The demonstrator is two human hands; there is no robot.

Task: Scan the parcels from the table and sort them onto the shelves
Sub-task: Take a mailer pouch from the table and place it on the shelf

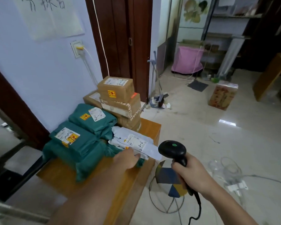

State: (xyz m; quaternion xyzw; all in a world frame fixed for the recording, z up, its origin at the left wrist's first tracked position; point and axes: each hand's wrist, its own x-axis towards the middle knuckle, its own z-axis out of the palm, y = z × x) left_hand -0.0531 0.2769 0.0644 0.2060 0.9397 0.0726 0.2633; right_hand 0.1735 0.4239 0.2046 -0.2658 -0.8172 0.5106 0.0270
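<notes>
Parcels are piled on a wooden table [91,174] against the wall. My right hand [193,173] grips a black barcode scanner [173,151], its head pointing at a white bag parcel [133,141] marked 2-2 at the table's right edge. My left hand [127,158] lies on the near edge of that white parcel; whether the fingers curl round it is hidden. Green bag parcels [75,143] lie to the left, one marked 3-2 [94,118]. Brown cardboard boxes [118,98] are stacked behind.
A stool with a patterned cushion [170,181] stands just right of the table, under the scanner, whose cable hangs down. A metal shelf rack [224,36] stands at the far right across a tiled floor. A printed box [222,96] and a broom [157,95] are on the floor.
</notes>
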